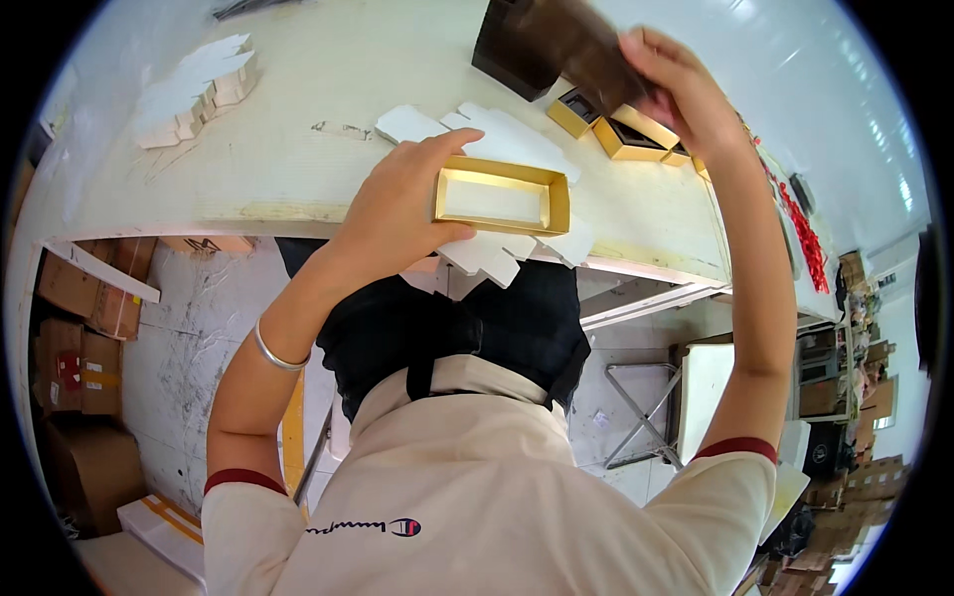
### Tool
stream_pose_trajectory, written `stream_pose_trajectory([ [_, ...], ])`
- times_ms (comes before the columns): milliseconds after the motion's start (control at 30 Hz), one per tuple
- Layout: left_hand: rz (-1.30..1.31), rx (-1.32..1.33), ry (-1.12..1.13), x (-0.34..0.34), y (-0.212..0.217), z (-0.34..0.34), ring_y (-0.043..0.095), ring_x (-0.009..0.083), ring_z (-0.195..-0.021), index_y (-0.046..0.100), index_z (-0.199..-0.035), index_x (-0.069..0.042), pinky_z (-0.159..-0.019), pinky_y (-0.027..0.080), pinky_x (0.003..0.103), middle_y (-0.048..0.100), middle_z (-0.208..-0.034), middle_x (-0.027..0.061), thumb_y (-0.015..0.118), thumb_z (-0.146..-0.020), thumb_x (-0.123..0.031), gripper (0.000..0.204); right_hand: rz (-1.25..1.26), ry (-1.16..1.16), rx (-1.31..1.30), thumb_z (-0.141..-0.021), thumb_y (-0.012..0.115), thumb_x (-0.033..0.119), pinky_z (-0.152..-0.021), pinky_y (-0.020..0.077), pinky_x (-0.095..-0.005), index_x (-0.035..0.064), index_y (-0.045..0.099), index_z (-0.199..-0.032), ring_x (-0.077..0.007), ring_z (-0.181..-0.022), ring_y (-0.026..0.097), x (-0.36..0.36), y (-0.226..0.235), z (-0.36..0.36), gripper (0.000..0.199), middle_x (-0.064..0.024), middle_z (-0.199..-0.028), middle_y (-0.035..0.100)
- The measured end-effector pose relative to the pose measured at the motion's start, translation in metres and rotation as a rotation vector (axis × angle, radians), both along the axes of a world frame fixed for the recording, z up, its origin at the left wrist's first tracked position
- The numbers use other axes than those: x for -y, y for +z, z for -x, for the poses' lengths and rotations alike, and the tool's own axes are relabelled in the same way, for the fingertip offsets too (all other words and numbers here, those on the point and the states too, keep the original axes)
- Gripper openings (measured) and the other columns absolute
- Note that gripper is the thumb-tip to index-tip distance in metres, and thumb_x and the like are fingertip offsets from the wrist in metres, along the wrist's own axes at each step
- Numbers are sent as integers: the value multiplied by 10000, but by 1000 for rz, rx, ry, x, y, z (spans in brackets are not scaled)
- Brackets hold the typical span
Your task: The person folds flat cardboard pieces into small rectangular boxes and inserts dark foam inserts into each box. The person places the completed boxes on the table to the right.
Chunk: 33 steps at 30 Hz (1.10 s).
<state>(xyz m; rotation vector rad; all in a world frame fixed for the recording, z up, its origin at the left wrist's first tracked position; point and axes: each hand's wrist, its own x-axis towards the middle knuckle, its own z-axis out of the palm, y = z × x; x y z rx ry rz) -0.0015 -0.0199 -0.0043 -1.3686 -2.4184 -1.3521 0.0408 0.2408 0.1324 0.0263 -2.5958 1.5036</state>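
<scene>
My left hand [393,199] grips the left end of a small open rectangular gold box [560,206], thumb on the near side and fingers on the far side. The box has shiny gold walls and a pale bottom, with nothing seen inside. It is held above white flat die-cut card pieces [537,144] at the table's near edge. Farther off to the right, my right hand [686,94] is closed on a dark brown, flat-looking piece [601,70], blurred by motion. Behind that piece stands a dark block or stack [505,55], partly covered by it.
Gold boxes with dark inserts [628,142] stand on the table [288,79] below my right hand. A stack of white folded card [204,87] lies at the far left. Red strands [807,238] lie at the right. Cartons [84,368] and a folding stool [646,407] are lower down.
</scene>
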Motion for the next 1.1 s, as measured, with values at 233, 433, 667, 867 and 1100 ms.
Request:
stream_pose_trajectory([
  [233, 47, 136, -102, -8, 6, -2, 495, 304, -1127, 351, -1374, -192, -973, 387, 384, 529, -1189, 144, 796, -635, -88, 868, -3, -162, 427, -865, 628, 302, -412, 297, -173, 116, 534, -815, -11, -542, 428, -6, -56, -36, 214, 58, -665, 484],
  [433, 63, -61, -66, -12, 4, -6, 495, 301, -1081, 336, -1379, -168, -931, 408, 389, 536, -1159, 133, 762, -686, -152, 814, -130, -155, 697, -876, 584, 299, -407, 404, -206, 62, 593, -788, -74, -441, 505, -31, -71, 3, 253, -7, -590, 535],
  [667, 239, -158, -15, -17, 11, -13, 540, 257, -1058, 479, -1273, -121, -912, 439, 339, 528, -1208, 94, 745, -697, -137, 635, -387, -115, 646, -870, 552, 465, -455, 406, -223, 37, 553, -941, -95, -510, 487, 14, -67, 25, 433, -32, -709, 533],
  [867, 65, -29, -156, -4, 0, 14, 545, 252, -1068, 500, -1235, -86, -932, 439, 328, 543, -1191, 94, 692, -715, -16, 558, -297, 426, 213, -865, 644, 218, -736, 470, -250, 85, 584, -1128, -123, -788, 570, -3, -48, -22, 301, -37, -982, 572],
  [1100, 159, -156, -135, -12, -7, 19, 449, 267, -1212, 435, -1318, -111, -1017, 374, 344, 446, -1334, 110, 751, -708, -219, 696, -761, 508, -427, -743, 685, 51, -649, 486, -319, 9, 619, -946, -261, -749, 581, 17, -83, -36, 217, -119, -889, 577],
])
